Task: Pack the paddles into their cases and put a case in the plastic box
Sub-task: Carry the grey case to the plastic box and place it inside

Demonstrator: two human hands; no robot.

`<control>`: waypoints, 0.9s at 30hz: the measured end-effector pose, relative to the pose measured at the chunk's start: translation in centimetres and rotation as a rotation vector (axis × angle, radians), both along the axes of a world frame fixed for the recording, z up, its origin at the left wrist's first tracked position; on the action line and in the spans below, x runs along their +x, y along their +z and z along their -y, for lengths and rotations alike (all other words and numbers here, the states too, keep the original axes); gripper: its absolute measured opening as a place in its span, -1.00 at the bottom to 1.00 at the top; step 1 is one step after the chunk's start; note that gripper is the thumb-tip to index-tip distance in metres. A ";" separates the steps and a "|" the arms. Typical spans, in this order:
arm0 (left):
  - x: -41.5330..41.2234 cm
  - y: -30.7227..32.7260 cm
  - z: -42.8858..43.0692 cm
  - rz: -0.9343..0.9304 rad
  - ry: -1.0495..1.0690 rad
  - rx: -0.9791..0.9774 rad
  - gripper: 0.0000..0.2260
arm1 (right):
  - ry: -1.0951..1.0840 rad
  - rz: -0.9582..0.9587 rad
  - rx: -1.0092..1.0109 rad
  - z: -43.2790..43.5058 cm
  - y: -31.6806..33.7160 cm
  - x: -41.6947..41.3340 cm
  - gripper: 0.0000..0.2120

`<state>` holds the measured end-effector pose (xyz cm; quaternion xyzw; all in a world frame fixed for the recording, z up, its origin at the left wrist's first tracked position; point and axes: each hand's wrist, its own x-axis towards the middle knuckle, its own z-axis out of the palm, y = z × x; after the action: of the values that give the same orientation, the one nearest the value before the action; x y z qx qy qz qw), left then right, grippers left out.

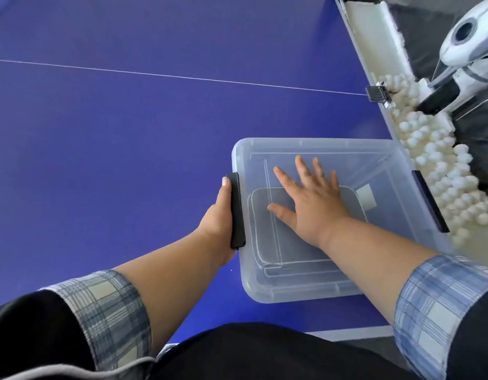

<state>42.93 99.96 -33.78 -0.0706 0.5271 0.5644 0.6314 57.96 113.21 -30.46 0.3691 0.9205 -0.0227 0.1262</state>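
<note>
Head view: both hands were on the clear plastic box (264, 294).
The right hand (311, 198) lay flat, fingers spread, on its translucent lid (374, 165); the left hand (218, 215) clasped the black side latch (237, 215). The grey rectangular case (292, 248) sat inside.

My right hand (311, 198) lies flat, palm down, on top of the plastic box (264, 293), fingers straight and spread, thumb splayed toward the box's left side. My left hand (220, 215) presses against the black latch (237, 215) on the box's left edge, thumb straight along it, my other fingers hidden. Both forearms are bare, reaching forward from the box's near side.
</note>
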 end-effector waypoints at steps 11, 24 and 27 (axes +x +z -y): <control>-0.2 0.8 -0.8 -0.101 -0.123 0.027 -0.57 | 0.006 0.022 0.009 0.1 -0.1 -0.1 -0.11; -0.1 4.3 -0.3 -0.710 -0.205 -0.250 -0.27 | -0.037 -0.249 -0.201 -0.5 2.4 1.0 -0.15; -0.2 6.0 -0.5 -0.918 -0.244 -0.351 -0.23 | -0.116 -0.493 -0.243 -2.0 4.0 3.8 -0.27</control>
<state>42.69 100.44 -27.83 0.1418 0.8416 0.3625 0.3745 61.76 115.19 -26.44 0.3868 0.8911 -0.2295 -0.0598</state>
